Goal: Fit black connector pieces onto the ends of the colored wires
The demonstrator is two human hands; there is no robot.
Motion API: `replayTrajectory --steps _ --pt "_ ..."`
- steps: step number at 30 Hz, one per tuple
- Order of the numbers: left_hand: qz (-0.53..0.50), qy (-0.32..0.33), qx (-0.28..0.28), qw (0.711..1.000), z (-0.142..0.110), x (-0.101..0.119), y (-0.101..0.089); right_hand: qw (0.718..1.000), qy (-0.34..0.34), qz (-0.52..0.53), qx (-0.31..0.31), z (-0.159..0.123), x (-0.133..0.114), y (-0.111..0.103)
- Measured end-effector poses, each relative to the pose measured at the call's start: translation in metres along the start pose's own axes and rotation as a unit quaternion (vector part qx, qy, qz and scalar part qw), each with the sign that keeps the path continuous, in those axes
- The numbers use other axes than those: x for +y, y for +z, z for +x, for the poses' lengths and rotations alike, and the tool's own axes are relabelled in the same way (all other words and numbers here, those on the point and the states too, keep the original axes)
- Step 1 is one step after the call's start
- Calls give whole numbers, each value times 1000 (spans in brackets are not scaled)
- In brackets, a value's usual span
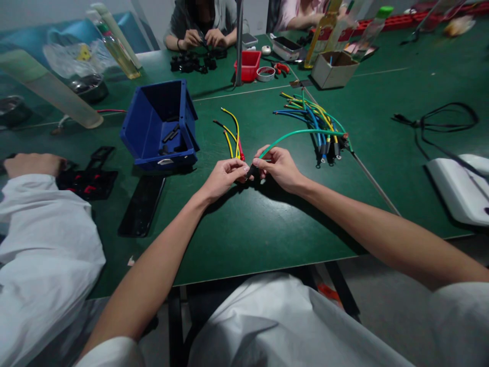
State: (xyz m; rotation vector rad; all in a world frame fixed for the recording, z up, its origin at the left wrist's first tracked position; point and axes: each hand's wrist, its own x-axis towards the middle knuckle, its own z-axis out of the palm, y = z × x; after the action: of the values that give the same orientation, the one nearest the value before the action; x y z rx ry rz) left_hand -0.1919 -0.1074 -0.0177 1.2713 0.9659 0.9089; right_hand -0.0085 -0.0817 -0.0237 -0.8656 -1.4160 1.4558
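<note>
My left hand and my right hand meet over the green table, both pinched on a small black connector. My right hand's fingers also grip the end of a green wire that arcs away to the right. Yellow wires with red tips rise from the connector just behind my left hand's fingers. A bundle of blue, yellow and green wires lies a little behind my right hand.
A blue bin holding black parts stands to the left. A flat black plate lies in front of the bin. A co-worker's white sleeve is at far left. Other people work at the far edge by a red box and a cardboard box. A white device sits at right.
</note>
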Motion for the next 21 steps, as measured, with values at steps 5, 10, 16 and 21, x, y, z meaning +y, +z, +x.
replayTrajectory --steps 5,10,16,21 --pt "42 5 0 999 -3 5 2 1000 3 -9 -2 -1 -1 0" --pt "58 3 -4 998 -4 7 2 1000 -4 -23 -15 -1 2 0" --pt "68 -4 -26 997 -3 4 0 999 -18 -37 -11 -2 6 0" --pt "64 -4 -36 997 -2 4 0 999 -21 -48 -11 -3 3 0"
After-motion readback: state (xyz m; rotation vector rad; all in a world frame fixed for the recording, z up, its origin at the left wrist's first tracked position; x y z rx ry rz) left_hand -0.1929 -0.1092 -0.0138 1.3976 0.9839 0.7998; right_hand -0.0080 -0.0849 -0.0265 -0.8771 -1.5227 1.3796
